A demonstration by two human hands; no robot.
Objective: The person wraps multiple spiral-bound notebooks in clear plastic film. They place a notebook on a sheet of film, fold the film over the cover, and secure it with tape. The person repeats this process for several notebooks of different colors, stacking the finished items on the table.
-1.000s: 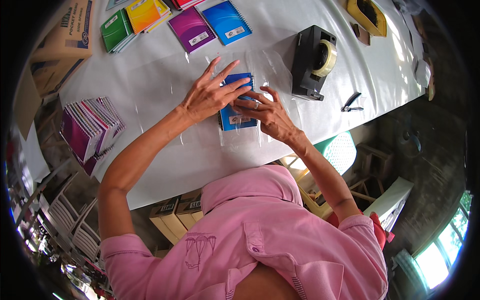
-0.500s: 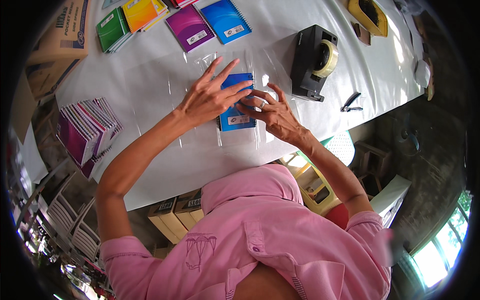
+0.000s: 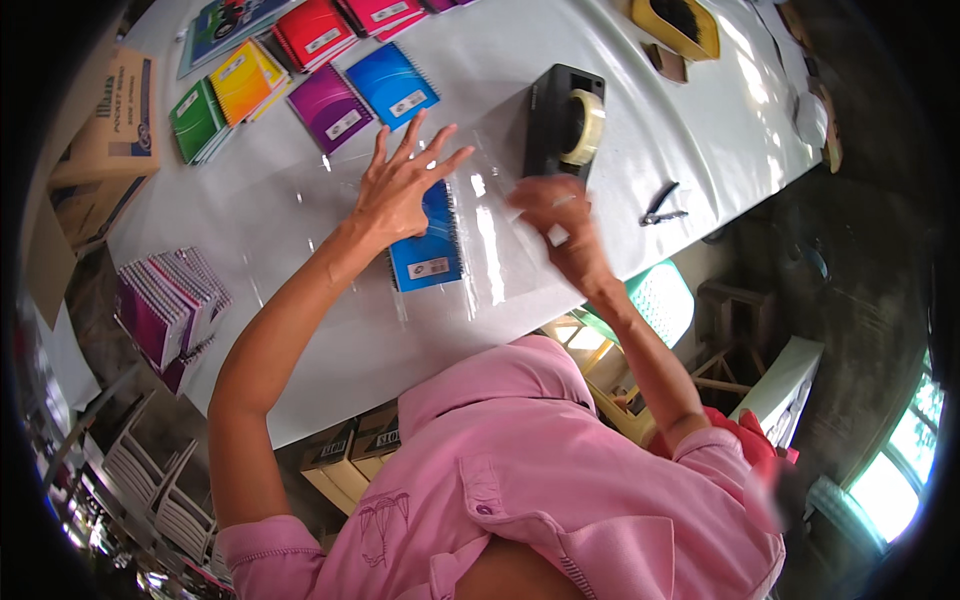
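Observation:
A blue spiral notebook (image 3: 430, 250) lies on a clear plastic sheet (image 3: 330, 245) in the middle of the table. My left hand (image 3: 395, 200) rests over its upper left part with the fingers spread; the thumb side touches the cover. To the right of the notebook is my right hand (image 3: 560, 225), smeared by motion, at the front end of a black tape dispenser (image 3: 545, 120). The dispenser carries a roll of clear tape (image 3: 583, 128). A small pale patch shows at the right hand, and I cannot make out whether it is held.
Purple (image 3: 330, 110), blue (image 3: 392, 85), green (image 3: 198, 122), yellow (image 3: 243, 85) and red (image 3: 312, 35) notebooks lie along the back left. A purple notebook stack (image 3: 170, 305) stands at the left edge, near cardboard boxes (image 3: 115, 120). Black-handled snips (image 3: 662, 205) and a yellow tray (image 3: 690, 35) are on the right.
My right hand has left the blue notebook and moved right to the tape dispenser. My left hand stays on the notebook, fingers more spread. The whole view has shifted slightly.

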